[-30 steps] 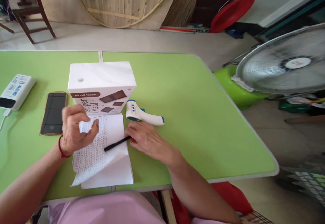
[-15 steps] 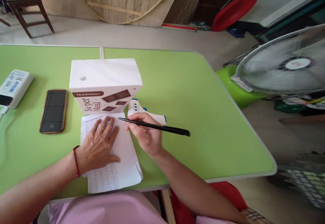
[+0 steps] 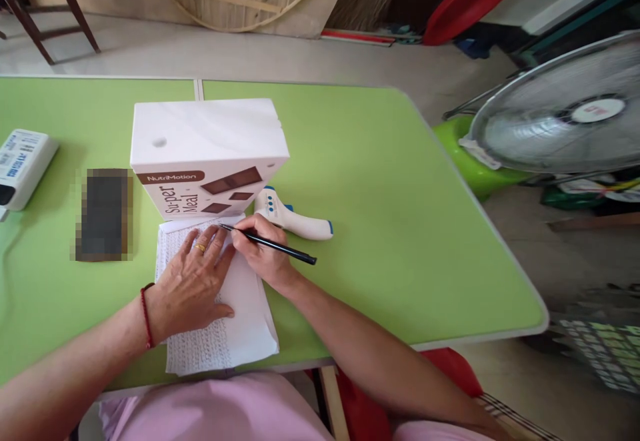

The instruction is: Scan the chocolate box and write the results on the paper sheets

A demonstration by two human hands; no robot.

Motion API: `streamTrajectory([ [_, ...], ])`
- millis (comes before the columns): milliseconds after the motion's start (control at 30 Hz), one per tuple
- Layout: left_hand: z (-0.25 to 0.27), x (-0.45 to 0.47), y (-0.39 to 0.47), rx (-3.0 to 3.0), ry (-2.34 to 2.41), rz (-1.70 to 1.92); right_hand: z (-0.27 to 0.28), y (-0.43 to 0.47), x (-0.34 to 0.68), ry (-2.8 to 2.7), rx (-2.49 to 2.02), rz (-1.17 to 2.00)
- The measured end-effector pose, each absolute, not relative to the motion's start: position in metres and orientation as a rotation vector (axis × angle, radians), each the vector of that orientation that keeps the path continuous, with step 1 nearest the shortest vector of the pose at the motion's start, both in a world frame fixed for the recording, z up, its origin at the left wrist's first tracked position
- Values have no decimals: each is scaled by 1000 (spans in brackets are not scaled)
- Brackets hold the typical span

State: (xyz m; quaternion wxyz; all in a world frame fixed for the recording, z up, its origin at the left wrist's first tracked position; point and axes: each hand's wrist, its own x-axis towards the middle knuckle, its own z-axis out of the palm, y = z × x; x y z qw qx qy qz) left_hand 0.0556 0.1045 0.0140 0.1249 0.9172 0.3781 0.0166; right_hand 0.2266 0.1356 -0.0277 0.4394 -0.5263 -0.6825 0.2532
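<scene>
My right hand (image 3: pixel 265 251) pinches a black pen (image 3: pixel 285 249), its tip down near the top of a sheet of paper (image 3: pixel 245 314). Rows of handwriting cover the left part of the sheet. Flat across those rows lies my left hand (image 3: pixel 193 281), fingers spread, with a ring and a red wrist cord. Just beyond the sheet's top edge stands a white box (image 3: pixel 207 131) printed "NutriMotion" and "Su-per Meal". A white and blue handheld thermometer (image 3: pixel 300 219) lies behind my right hand, beside the box.
Left of the paper lies a dark phone (image 3: pixel 103 214), blurred out by pixels. A white power bank (image 3: pixel 25 164) with a cable sits farther left on the green table (image 3: pixel 400 227). A large fan (image 3: pixel 575 111) stands past the table's right edge.
My right hand has moved left with the pen, bringing the tip close to my left fingertips. My left hand stays flat on the sheet. The view has shifted slightly.
</scene>
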Motion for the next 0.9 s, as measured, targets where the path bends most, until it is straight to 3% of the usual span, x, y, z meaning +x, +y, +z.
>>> streamTrajectory([
  [900,17,57,106,2695,1078,4,-30,136,226,-1696,-1333,592],
])
